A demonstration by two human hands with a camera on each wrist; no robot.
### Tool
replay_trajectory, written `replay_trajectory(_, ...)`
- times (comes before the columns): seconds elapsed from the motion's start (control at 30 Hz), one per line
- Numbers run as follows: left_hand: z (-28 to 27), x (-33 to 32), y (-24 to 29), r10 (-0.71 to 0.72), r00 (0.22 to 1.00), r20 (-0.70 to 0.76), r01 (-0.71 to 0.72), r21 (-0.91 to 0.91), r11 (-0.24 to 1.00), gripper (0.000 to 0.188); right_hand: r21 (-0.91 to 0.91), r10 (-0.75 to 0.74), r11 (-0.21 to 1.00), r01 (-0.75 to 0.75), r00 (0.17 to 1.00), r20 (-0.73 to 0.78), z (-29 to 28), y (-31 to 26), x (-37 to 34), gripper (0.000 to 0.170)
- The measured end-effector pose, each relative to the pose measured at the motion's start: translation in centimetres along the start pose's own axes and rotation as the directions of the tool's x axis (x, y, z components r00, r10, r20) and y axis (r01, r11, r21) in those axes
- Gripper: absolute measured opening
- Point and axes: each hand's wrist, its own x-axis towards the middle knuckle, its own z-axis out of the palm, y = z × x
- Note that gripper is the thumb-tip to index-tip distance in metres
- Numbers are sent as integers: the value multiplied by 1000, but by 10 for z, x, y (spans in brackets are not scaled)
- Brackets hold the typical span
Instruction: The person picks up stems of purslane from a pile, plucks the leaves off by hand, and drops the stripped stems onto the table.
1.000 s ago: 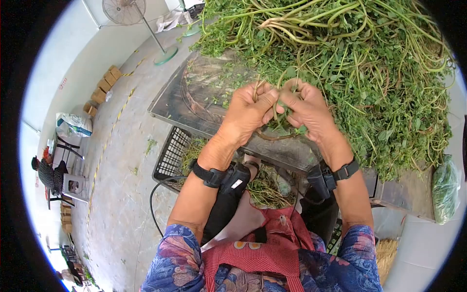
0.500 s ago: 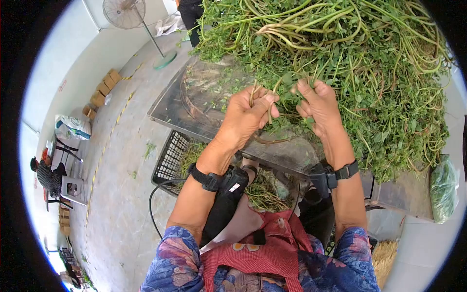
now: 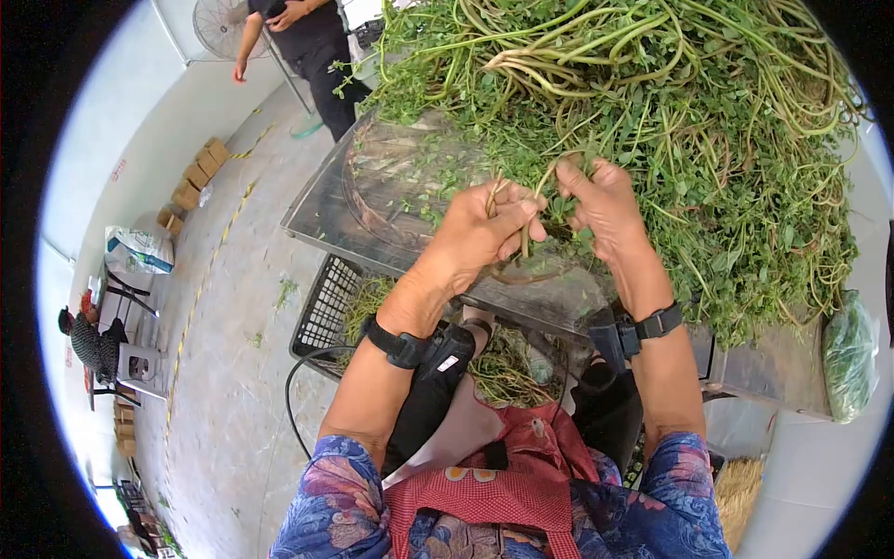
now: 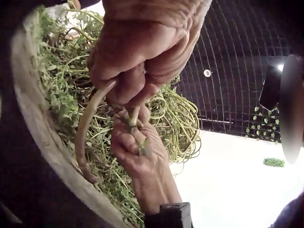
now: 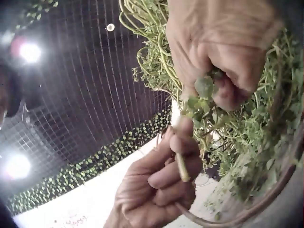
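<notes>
Over the front of the table, my left hand (image 3: 484, 228) pinches a green stem between thumb and fingers. That stem's cut end (image 5: 182, 167) sticks out past the fingers. A longer brownish stem (image 4: 84, 130) also hangs curved from the left hand. Close beside it on the right, my right hand (image 3: 605, 212) has its fingers curled at the leafy part of the green stem, with small round leaves (image 5: 204, 90) showing by the fingertips. Behind both hands lies a large heap of leafy green stems (image 3: 717, 177).
Loose leaf bits lie on the dark tabletop (image 3: 321, 210). Below its edge stands a black plastic crate (image 3: 321, 307) with stems in it. A bag of greens (image 3: 849, 359) sits at the table's right end. A person in black (image 3: 321, 61) stands beyond the far left corner.
My right hand has drawn away from the left, to the right, leaving a gap between them. The left hand keeps its pinch. A person in black has come into view near the fan.
</notes>
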Motion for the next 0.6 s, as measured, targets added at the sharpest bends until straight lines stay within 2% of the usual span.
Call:
replay_trajectory(0.03, 0, 1, 1, 0, 1000, -1, 0, -1, 1000, 18, -108, -51, 993, 51, 999, 1, 0, 2, 1, 22)
replay_trajectory(0.07, 0, 3, 3, -22, 1000, 8, 22, -33, 999, 18, -111, -52, 992, 52, 999, 3, 1, 3, 1, 22)
replay_trajectory(0.13, -3, 5, 2, -44, 999, 13, 45, -66, 997, 17, -214, -190, 954, 210, 976, 110, 3, 10, 0, 17)
replay_trajectory(0.17, -6, 6, -1, -49, 998, -31, 48, -43, 998, 17, -389, -260, 875, 288, 957, 126, -6, 22, 12, 19)
replay_trajectory(0.2, -7, 7, -2, -52, 996, -73, 51, -18, 999, 16, -388, -259, 875, 288, 957, 128, -9, 22, 16, 19)
replay_trajectory(0.27, -11, 4, 1, -34, 996, -80, 31, -37, 999, 15, -443, -500, 785, 433, 865, -41, -15, 21, 19, 17)
replay_trajectory(0.3, -13, 2, 2, -17, 996, -85, 12, -57, 998, 15, -441, -294, 874, 204, 944, -147, -18, -2, 9, 19)
replay_trajectory(0.33, -14, 2, 3, -16, 996, -83, 11, -59, 998, 15, -443, -295, 873, 204, 944, -147, -29, -4, 11, 19)
replay_trajectory(0.37, -15, 1, 4, -31, 995, -100, 21, -98, 995, 15, -53, -183, 982, 179, 980, -77, -44, -7, 15, 20)
replay_trajectory(0.4, -16, 1, 4, -47, 992, -117, 31, -138, 990, 15, 340, -103, 936, 85, 994, 35, -48, -11, 15, 21)
replay_trajectory(0.43, -15, 1, 4, -47, 992, -117, 30, -139, 990, 15, 380, -88, 923, 64, 995, 47, -49, -12, 14, 23)
replay_trajectory(0.53, -10, 2, 2, -28, 987, -159, 19, -59, 998, 14, 343, -55, 939, 37, 997, 44, -42, -17, 8, 25)
replay_trajectory(0.57, -8, 2, 1, 46, 982, -183, -43, 19, 999, 14, 344, -54, 938, 35, 997, 47, -38, -18, 5, 25)
replay_trajectory(0.6, -6, 2, 0, 120, 972, -201, -102, 98, 990, 14, 254, -45, 967, 34, 998, 37, -33, -20, 2, 25)
